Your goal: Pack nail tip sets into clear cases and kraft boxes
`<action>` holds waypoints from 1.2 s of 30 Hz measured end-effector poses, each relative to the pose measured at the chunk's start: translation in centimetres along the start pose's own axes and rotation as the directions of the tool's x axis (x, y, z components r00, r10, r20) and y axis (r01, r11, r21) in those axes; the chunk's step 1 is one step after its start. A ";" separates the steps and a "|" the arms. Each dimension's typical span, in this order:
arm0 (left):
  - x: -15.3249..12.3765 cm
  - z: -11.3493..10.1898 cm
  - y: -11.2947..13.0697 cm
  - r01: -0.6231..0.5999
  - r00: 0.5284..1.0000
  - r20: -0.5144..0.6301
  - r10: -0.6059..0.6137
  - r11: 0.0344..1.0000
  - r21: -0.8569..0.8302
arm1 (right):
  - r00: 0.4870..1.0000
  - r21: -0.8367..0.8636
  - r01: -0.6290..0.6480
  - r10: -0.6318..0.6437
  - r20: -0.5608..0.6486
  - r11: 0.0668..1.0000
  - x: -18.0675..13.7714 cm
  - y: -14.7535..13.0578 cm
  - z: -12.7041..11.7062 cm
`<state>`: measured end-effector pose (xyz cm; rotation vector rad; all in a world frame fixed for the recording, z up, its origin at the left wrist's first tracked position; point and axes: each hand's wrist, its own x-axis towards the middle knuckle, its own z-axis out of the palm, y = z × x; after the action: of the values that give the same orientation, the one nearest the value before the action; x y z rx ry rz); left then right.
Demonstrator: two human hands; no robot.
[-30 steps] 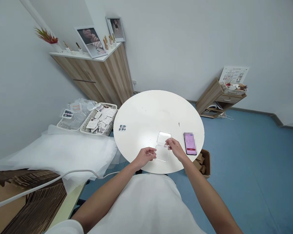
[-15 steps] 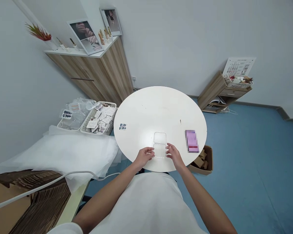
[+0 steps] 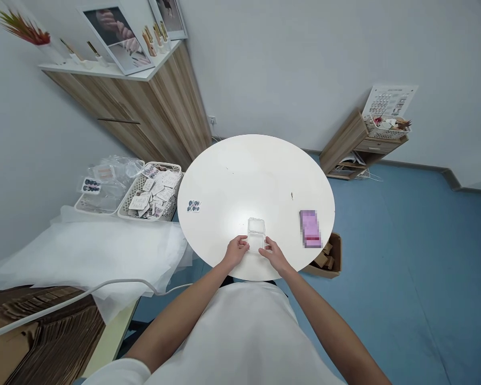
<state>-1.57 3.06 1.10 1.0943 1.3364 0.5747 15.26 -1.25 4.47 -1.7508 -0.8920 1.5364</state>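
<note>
One clear case (image 3: 256, 240) stands open between the person's two hands, at the near middle of the round white worktop (image 3: 260, 176). Its long axis runs near to far, with the base at the near end and the lid at the far end, hinged between them. The left hand (image 3: 236, 250) lies just left of the base, fingers curled with the tips at its left edge; whether that grip pinches the rim, I cannot tell. The right hand (image 3: 274, 254) has its thumb at the near right corner and fingers along the right side, its grip pinching the base there. The lid extends beyond both grips on the far side.

Also on the worktop are one phone (image 3: 311, 229), its purple face pixelated, to the right, and one small card (image 3: 193, 206) bearing two rows of dark pieces, near the left edge. Past that edge sit two white baskets: a card basket (image 3: 167, 212) nearer the worktop and a bag basket (image 3: 100, 206) farther left. One cardboard box (image 3: 335, 251) stands below at right.
</note>
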 end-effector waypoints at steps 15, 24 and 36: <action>1.2 0.1 -1.1 -0.063 0.998 0.002 0.067 0.931 0.360 | 0.996 -0.139 0.073 -0.065 0.067 0.988 1.1 1.8 1.1; -0.4 0.1 -2.6 0.024 1.000 0.002 -0.025 0.977 0.211 | 0.999 -0.028 0.045 -0.044 0.027 0.999 -0.3 3.7 1.5; -0.7 0.8 -1.4 0.003 0.999 -0.033 0.002 0.985 0.171 | 0.993 -0.012 0.079 -0.077 0.094 0.997 0.8 3.5 0.7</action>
<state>-1.33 1.64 0.08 1.2282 1.4348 0.4859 14.91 -2.55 1.07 -1.6464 -1.0089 1.5747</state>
